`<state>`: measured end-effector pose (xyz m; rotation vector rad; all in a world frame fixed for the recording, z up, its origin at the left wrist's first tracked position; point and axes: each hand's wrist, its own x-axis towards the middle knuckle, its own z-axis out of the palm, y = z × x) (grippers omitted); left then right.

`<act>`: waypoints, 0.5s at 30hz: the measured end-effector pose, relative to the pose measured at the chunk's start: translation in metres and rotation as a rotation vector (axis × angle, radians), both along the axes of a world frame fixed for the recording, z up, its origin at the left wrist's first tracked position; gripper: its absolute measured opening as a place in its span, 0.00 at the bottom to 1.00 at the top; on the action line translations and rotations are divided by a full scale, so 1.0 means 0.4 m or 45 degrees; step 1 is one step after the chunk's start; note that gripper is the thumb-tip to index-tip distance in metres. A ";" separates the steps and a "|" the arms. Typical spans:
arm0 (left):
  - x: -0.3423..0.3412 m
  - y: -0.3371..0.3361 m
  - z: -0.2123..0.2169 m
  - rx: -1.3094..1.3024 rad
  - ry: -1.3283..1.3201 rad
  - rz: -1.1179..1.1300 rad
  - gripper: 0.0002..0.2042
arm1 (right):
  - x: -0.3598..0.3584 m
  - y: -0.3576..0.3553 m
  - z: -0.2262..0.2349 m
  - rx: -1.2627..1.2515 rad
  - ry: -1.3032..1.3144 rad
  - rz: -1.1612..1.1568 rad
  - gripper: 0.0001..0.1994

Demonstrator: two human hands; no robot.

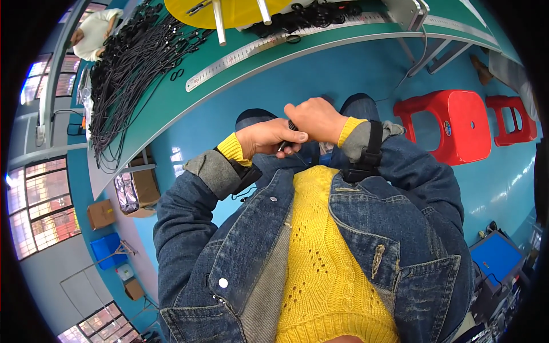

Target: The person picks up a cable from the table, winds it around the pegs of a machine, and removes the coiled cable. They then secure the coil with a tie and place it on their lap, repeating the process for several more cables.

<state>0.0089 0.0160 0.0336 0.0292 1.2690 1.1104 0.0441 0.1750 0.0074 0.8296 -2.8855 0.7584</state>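
Over my lap, my left hand (269, 137) is closed round a small bundle of black cable (283, 146), its thumb lying across the top. Against it, my right hand (321, 119) makes a closed, fist-like grip by the bundle's upper end. What the right fingers pinch is hidden behind the knuckles, though black cable shows right between the two hands. Beyond them is a green worktable (197, 60), where many black cables (137, 63) lie in a long heap at the left. Coiled black cables (303, 18) form another pile along the back.
A steel ruler (251, 52) runs along the table's near edge, below a yellow round plate (200, 10) on metal legs. Red stools (472, 126) stand at the right. Cardboard boxes (100, 214) and a blue bin (105, 250) sit at left. A person (94, 34) is at the far left.
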 end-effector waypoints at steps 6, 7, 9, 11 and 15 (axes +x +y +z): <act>-0.025 -0.017 -0.015 0.070 0.125 0.005 0.19 | -0.001 -0.020 -0.043 -0.814 -0.332 -0.259 0.08; -0.031 -0.018 -0.020 0.071 0.123 0.006 0.19 | 0.001 -0.028 -0.052 -0.880 -0.325 -0.265 0.07; -0.043 -0.018 -0.028 0.072 -0.096 0.000 0.17 | 0.001 -0.026 -0.063 -0.943 -0.317 -0.272 0.07; -0.043 -0.022 -0.028 0.071 -0.204 0.006 0.16 | 0.004 -0.015 -0.028 -0.604 -0.395 -0.271 0.06; -0.031 -0.017 -0.017 0.106 -0.050 -0.064 0.12 | -0.003 -0.012 -0.034 -0.316 -0.222 -0.280 0.05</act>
